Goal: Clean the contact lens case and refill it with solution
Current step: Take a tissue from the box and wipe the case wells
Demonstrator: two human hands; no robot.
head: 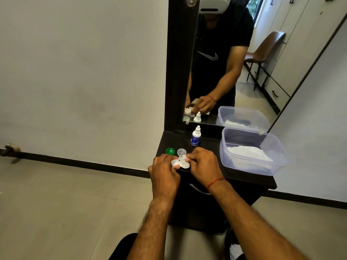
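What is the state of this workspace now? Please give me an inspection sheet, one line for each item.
Surface: dark table top, small, partly covered.
Job's things: lens case held near the front edge; green cap and clear cap lie off, just behind it; bottle upright further back.
Clutter: plastic box at the right, white tissues inside.
Grippers: left hand pinches a white wipe at the case; right hand grips the lens case.
Cables: nothing seen.
Surroundings: mirror behind the table, wall at the left, tiled floor.

right wrist: red thread band (216,182) | forearms (253,222): bare | lap: black cloth (124,246)
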